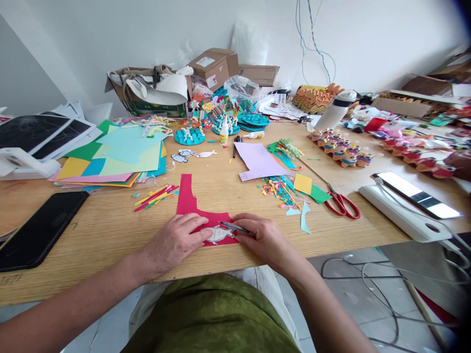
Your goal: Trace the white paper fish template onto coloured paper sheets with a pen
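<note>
A white paper fish cutout (220,235) with drawn outlines lies on a piece of red paper (188,193) near the table's front edge. Fingers of my left hand (180,240) rest spread over the red paper and the fish's left end, pressing them down. In my right hand (263,240), pinched between thumb and fingers, is a grey pen (234,226) whose tip points left, over the fish's upper edge. The side of this hand rests at the red paper's right end.
Coloured paper sheets (132,147) are stacked at left, behind a black phone (40,228). Further back are small fish cutouts (206,154) and a glue bottle (223,131). Purple paper (261,159), paper scraps (283,190), red-handled scissors (344,203) and a white power bank-like device (401,213) lie right.
</note>
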A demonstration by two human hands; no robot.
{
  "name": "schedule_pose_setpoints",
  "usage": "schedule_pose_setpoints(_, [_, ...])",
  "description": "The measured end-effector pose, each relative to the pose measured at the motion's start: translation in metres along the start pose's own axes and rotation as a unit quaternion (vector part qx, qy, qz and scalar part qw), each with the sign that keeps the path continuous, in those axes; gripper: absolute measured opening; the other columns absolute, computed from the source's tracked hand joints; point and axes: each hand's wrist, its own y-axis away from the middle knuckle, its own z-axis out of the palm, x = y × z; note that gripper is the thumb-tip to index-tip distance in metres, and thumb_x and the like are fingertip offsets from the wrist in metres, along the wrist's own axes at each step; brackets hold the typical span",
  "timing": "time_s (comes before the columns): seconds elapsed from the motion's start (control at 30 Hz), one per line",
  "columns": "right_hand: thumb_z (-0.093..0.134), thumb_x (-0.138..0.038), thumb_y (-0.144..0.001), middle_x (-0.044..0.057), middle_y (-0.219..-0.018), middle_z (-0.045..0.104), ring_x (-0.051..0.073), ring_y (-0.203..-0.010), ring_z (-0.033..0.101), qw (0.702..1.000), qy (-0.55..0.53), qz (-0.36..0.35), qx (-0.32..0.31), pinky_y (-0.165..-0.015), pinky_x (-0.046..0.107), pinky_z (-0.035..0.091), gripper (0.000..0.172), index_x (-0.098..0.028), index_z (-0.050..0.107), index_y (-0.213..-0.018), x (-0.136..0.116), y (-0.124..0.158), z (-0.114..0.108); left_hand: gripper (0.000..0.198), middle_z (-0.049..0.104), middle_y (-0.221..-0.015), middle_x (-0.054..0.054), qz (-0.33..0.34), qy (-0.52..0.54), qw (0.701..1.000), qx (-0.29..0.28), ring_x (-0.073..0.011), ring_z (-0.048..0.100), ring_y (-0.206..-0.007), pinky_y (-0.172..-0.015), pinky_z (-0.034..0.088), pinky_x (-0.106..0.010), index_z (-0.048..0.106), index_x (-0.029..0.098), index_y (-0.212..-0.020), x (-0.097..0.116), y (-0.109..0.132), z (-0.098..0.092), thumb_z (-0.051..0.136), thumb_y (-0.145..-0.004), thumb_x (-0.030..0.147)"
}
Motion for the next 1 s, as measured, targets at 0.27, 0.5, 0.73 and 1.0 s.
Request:
schedule_pose_setpoints(0.27, [0.056, -0.011, -0.078, 0.004, -0.101, 0.066, 0.015, -0.086, 0.062, 0.999, 0.034, -0.016, 0.011, -0.075, 0.023, 0.046, 0.019, -0.021, 0.069, -0.088, 0.0053, 0.0004, 0.0044, 0.026, 0.056, -0.106, -0.009, 0.003, 0.002, 1.000, 0.005, -0.0209, 0.050, -0.096, -0.080, 0.046, -0.037, 0.060, 0.020, -0.105, 0.0008, -0.0008, -0.0014, 0.038, -0.090, 0.018])
schedule_pose_setpoints(0.5, [0.055, -0.011, -0.079, 0.004, -0.100, 0.065, 0.015, -0.086, 0.062, 0.999, 0.039, 0.002, 0.013, -0.076, 0.025, 0.046, 0.018, -0.020, 0.068, -0.088, 0.0038, 0.0009, 0.0043, 0.026, 0.055, -0.108, -0.008, 0.007, 0.000, 1.000, 0.010, -0.0194, 0.049, -0.098, -0.082, 0.045, -0.035, 0.058, 0.023, -0.108, -0.0007, 0.0004, -0.0006, 0.038, -0.091, 0.019])
schedule_pose_setpoints(0.73, [0.057, -0.013, -0.078, 0.005, -0.101, 0.064, 0.015, -0.083, 0.062, 0.998, 0.051, 0.006, 0.030, -0.072, 0.025, 0.046, 0.017, -0.021, 0.068, -0.087, 0.0039, 0.0009, 0.0080, 0.026, 0.054, -0.110, -0.008, -0.004, 0.002, 1.000, -0.013, -0.0194, 0.049, -0.099, -0.083, 0.045, -0.036, 0.059, 0.023, -0.107, -0.0005, 0.0012, 0.0007, 0.039, -0.091, 0.019])
schedule_pose_setpoints(1.0, [0.055, -0.014, -0.079, 0.005, -0.099, 0.064, 0.015, -0.081, 0.062, 0.997, 0.070, 0.020, 0.027, -0.069, 0.025, 0.046, 0.016, -0.021, 0.069, -0.085, 0.0031, -0.0003, 0.0087, 0.026, 0.054, -0.109, -0.008, 0.000, -0.003, 1.000, -0.009, -0.0201, 0.049, -0.099, -0.083, 0.045, -0.037, 0.058, 0.024, -0.109, -0.0008, 0.0000, -0.0009, 0.040, -0.090, 0.020])
